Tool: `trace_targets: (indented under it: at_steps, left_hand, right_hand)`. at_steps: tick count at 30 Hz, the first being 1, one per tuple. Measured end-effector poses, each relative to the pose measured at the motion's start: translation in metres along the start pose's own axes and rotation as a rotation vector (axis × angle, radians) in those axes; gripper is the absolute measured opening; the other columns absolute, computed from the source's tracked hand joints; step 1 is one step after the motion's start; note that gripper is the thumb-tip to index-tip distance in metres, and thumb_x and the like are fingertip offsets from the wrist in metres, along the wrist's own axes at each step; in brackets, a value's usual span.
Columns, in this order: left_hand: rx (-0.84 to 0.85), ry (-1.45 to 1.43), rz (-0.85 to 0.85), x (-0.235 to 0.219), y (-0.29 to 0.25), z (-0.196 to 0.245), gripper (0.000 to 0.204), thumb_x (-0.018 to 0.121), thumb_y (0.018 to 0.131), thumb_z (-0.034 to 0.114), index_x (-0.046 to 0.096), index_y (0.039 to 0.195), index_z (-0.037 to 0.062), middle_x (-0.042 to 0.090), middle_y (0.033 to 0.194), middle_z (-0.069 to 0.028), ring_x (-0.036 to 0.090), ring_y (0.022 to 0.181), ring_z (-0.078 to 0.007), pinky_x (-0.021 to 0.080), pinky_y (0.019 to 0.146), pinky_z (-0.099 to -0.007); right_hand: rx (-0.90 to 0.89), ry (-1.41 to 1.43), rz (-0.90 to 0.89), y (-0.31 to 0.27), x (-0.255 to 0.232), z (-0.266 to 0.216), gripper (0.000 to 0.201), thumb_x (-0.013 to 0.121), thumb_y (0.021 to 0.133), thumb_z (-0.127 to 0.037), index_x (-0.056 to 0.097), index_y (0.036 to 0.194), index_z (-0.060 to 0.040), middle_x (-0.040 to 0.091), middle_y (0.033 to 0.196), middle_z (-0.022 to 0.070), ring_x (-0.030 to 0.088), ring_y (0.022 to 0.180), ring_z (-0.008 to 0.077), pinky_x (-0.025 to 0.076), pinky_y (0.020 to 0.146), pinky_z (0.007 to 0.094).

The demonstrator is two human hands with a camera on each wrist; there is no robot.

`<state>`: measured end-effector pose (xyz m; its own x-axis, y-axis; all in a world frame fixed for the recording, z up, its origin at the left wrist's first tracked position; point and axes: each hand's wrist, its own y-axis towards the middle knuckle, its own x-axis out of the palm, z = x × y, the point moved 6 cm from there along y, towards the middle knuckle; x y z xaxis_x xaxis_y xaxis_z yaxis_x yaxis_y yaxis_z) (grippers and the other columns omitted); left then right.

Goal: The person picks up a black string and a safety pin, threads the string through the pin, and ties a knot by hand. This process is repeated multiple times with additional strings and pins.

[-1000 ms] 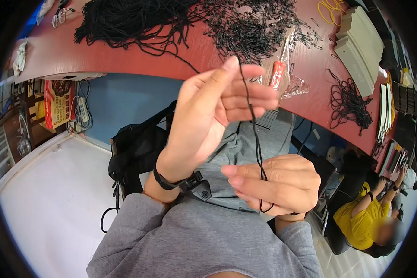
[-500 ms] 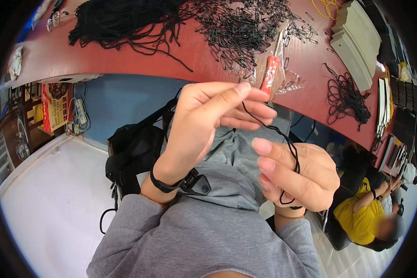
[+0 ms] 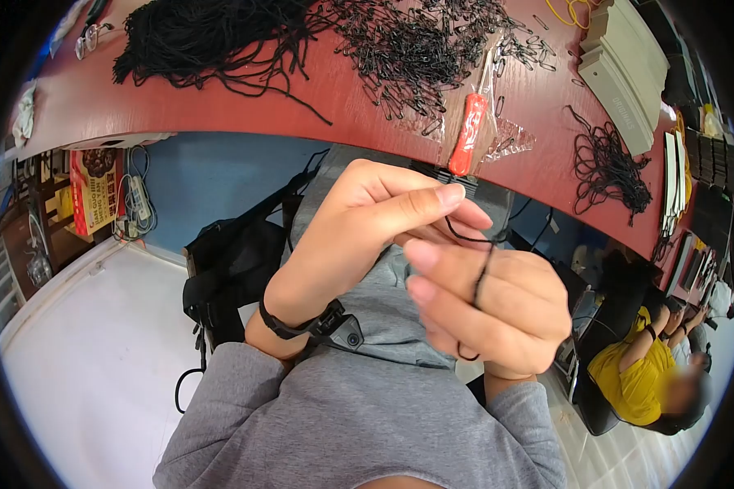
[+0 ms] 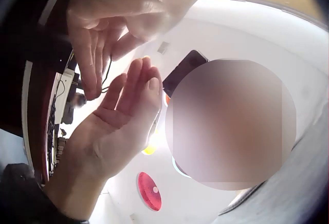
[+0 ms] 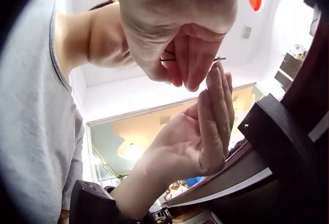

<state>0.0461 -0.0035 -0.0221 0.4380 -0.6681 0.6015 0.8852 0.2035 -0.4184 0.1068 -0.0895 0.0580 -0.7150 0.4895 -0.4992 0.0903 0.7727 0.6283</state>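
Note:
A thin black cord (image 3: 470,238) runs between the two hands in the head view. My left hand (image 3: 375,212) pinches one end between thumb and forefinger, its other fingers stretched behind. From there the cord crosses the back of the fingers of my right hand (image 3: 501,306), and a small loop of it shows below them. Those right fingers are curled, thumb against forefinger, close beside the left fingertips. In the right wrist view, a short piece of cord (image 5: 221,58) sticks out by the fingertips. Both hands are in the air over the lap.
On the red table (image 3: 367,134) lie a heap of black cords (image 3: 212,41), a pile of black safety pins (image 3: 408,57), a red-handled tool (image 3: 468,134) on clear plastic and a tangle of black cord (image 3: 610,171). A person in yellow (image 3: 624,367) sits at right.
The left hand has come down and toward the right hand, so the cord span between them is shorter. The right hand moved up and right, then back left.

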Motion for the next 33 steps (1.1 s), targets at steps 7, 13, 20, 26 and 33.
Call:
trace_targets:
  at_steps: [7,13,20,26,33]
  left_hand:
    - [0.034,-0.088,0.067,-0.002,-0.001,0.004,0.038,0.042,0.094,0.022,0.060,0.098,-0.0117,0.065,0.087,-0.0273,0.067,0.081,-0.0325,0.056,0.074,-0.0376]
    - [0.079,-0.014,0.102,-0.001,-0.001,0.010,0.038,0.042,0.095,0.022,0.060,0.100,-0.0115,0.065,0.087,-0.0267,0.068,0.077,-0.0299,0.056,0.072,-0.0356]
    - [0.154,0.161,0.034,0.007,-0.006,0.012,0.031,0.049,0.093,0.017,0.063,0.099,-0.0095,0.067,0.085,-0.0202,0.067,0.077,-0.0223,0.053,0.071,-0.0296]
    - [0.477,0.477,-0.119,0.015,-0.004,0.019,0.017,0.062,0.083,0.007,0.068,0.095,-0.0038,0.067,0.086,-0.0151,0.065,0.075,-0.0187,0.051,0.068,-0.0266]
    - [0.569,0.572,-0.075,0.014,-0.005,0.020,0.016,0.068,0.076,-0.001,0.070,0.092,-0.0010,0.065,0.080,-0.0118,0.065,0.071,-0.0162,0.050,0.059,-0.0219]
  right_hand:
    - [0.040,-0.031,-0.034,-0.012,0.014,0.005,0.022,0.072,0.061,-0.003,0.064,0.081,0.0028,0.058,0.069,0.0060,0.057,0.053,0.0132,0.045,0.043,0.0238]
    - [0.095,-0.047,-0.125,-0.015,0.015,0.007,0.019,0.073,0.064,-0.003,0.062,0.079,0.0015,0.053,0.063,0.0034,0.054,0.050,0.0139,0.043,0.041,0.0255]
    - [0.191,-0.034,-0.168,-0.022,0.013,0.015,0.019,0.073,0.063,-0.004,0.063,0.079,-0.0029,0.052,0.060,0.0016,0.052,0.047,0.0154,0.042,0.041,0.0275]
    - [0.276,-0.100,-0.159,-0.018,0.004,0.013,0.018,0.073,0.053,-0.003,0.066,0.070,-0.0071,0.057,0.057,0.0023,0.053,0.046,0.0157,0.040,0.042,0.0253]
    - [0.296,-0.109,-0.171,-0.018,0.002,0.012,0.018,0.077,0.054,-0.010,0.066,0.068,-0.0073,0.057,0.056,0.0017,0.053,0.046,0.0152,0.038,0.042,0.0232]
